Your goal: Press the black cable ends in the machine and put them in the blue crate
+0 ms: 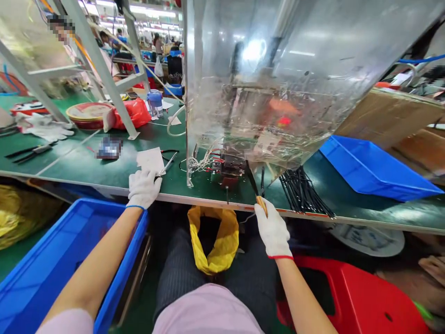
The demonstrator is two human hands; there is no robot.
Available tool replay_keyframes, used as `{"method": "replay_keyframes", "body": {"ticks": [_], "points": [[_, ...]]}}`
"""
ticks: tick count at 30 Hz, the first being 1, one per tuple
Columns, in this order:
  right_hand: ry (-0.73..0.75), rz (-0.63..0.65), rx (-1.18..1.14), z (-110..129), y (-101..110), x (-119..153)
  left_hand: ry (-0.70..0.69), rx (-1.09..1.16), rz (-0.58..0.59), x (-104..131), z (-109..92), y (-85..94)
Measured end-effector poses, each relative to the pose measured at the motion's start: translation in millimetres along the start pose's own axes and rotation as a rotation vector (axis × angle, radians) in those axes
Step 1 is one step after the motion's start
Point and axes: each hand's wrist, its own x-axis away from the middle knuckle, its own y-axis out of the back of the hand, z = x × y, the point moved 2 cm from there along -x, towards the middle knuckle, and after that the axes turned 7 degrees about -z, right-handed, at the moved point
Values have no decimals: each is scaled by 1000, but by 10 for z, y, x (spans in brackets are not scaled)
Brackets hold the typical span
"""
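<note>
My left hand [144,187], in a white glove, rests at the table's front edge by a white paper [150,160] and a thin pointed tool [168,164]; whether its fingers grip anything is unclear. My right hand [273,227], also gloved, is closed around the wooden handle of a dark-bladed tool [252,180]. That blade points up beside a small dark machine part [227,164] with red and white wires, below a large clear plastic shield [278,93]. Right of the tool, a bundle of black cables [304,192] hangs slightly over the edge.
A blue bin [79,236] stands at lower left, a yellow bag [213,250] hangs below the table edge [208,201], and a red stool [365,297] is lower right. A blue tray [375,167] lies on the right; a metal frame [120,93] rises at left.
</note>
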Motion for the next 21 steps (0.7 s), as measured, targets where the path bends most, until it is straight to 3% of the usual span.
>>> {"method": "replay_keyframes", "body": {"ticks": [5,8,12,16,21], "points": [[76,-75,194,85,64,117,-80,78,46,-203,110,-93],[115,-160,147,158,-55,137,-70,128,54,-269,147,-118],[157,-228,16,259,-197,100,-24,173,-28,-258,145,-93],[105,-191,-10,460,-250,-137,37,165,-105,-238,138,-95],[68,-150,-33,764,-321,-622,69,158,-64,-249,122,-73]]}}
